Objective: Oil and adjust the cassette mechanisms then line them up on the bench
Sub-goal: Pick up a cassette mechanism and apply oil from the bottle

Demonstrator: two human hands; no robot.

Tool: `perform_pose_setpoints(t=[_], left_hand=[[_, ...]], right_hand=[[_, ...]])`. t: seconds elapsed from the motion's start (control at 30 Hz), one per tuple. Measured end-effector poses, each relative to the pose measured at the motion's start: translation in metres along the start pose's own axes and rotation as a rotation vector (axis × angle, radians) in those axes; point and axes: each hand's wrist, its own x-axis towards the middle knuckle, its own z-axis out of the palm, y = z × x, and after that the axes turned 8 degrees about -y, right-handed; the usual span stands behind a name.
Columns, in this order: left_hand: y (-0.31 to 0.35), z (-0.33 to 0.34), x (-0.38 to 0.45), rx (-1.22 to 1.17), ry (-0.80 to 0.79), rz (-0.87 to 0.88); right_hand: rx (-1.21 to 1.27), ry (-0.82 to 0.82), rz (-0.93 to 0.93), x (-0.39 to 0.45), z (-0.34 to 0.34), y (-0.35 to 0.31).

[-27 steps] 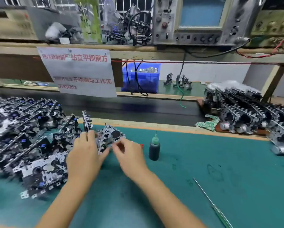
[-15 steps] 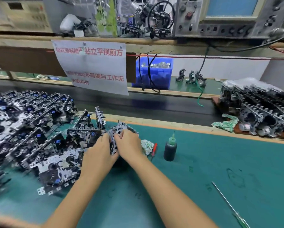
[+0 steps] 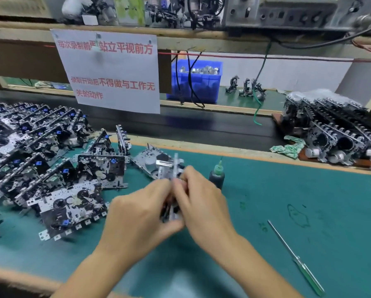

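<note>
Both forearms converge over the green desk [image 3: 309,201]. The left hand [image 3: 137,220] and right hand [image 3: 203,205] each curl their grip around one cassette mechanism [image 3: 172,190], held on edge between them, long axis running away from the person, just beside the oil bottle [image 3: 217,176]. Compared with earlier, the mechanism is lifted nearer the person, clear of the left-hand rows [image 3: 40,155].

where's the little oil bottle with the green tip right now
In the head view the oil bottle stands upright on the green mat, centre frame, just beyond the right hand.
</note>
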Motion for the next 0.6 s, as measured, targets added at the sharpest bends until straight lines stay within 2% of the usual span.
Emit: perform_pose_setpoints(t=[0.17, 0.3, 0.37, 0.43, 0.53, 0.6], left_hand=[[0.044, 0.034, -0.005, -0.024, -0.055, 0.277], [0.066, 0.069, -0.006, 0.175, -0.042, 0.548], [0.071, 0.080, -0.009, 0.181, -0.037, 0.633], [0.071, 0.087, -0.013, 0.155, -0.032, 0.707], [0.058, 0.094, -0.020, 0.098, -0.027, 0.792], [0.050, 0.099, -0.024, -0.014, -0.044, 0.759]], right_hand=[[0.016, 0.161, 0.159, -0.059, -0.004, 0.052], [0.205, 0.327, 0.315, -0.081, 0.001, 0.092], [0.305, 0.353, 0.409, -0.094, 0.002, 0.106], [0.411, 0.294, 0.474, -0.108, -0.002, 0.116], [0.404, 0.018, 0.585, -0.125, -0.020, 0.126], [0.397, -0.100, 0.597, -0.130, -0.035, 0.130]])
